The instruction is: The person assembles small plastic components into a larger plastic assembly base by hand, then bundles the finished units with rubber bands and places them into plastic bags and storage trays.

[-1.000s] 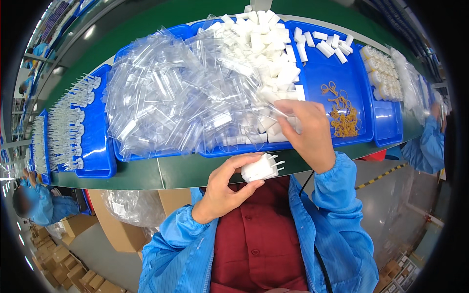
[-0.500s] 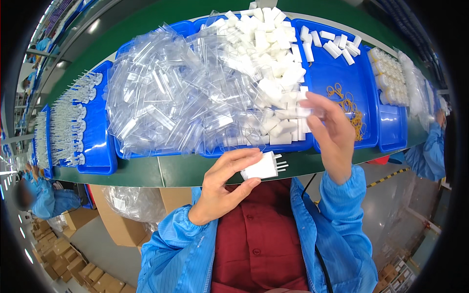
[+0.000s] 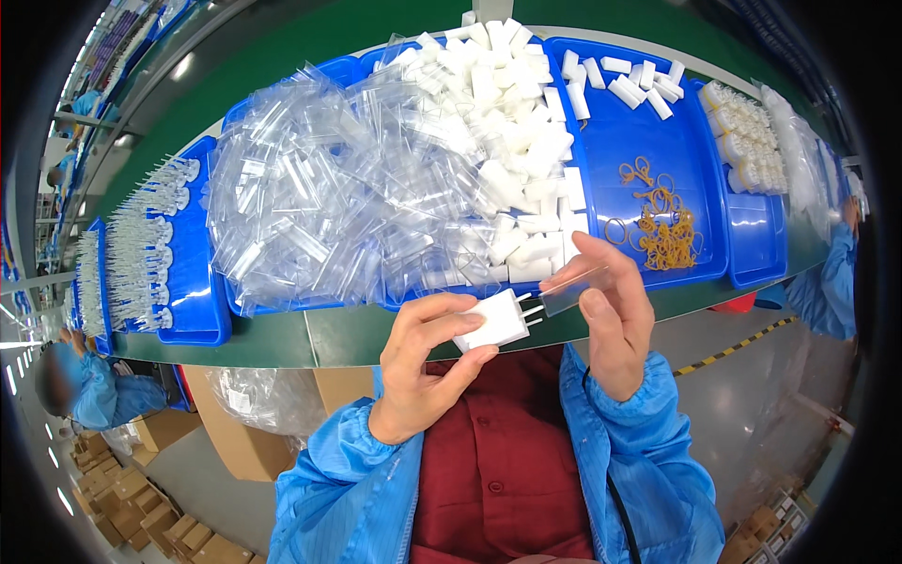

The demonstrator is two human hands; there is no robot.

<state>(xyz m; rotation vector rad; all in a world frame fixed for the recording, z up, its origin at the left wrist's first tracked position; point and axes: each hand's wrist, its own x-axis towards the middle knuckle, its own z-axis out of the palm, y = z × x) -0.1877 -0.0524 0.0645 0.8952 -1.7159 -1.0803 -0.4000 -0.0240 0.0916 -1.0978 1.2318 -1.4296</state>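
Worktop, one, green, running across beneath the trays. Middle tray, blue, holding loose white blocks at its far end and bands nearer. Heap of clear plastic sleeves, loose, piled above the tray rims. Heap of white blocks, adjoining the sleeves on their right. Left tray, blue, bearing rows of white pronged pieces. Left hand, one, thumb and fingers clamped on the white plug block. Right hand, one, thumb and fingers closed about a clear sleeve. Rubber bands, yellow-brown, in a tangle. White plug block, one, in front of the trays, prongs pointing right. Clear sleeve, one, just beside the prong tips; whether they touch cannot be told.
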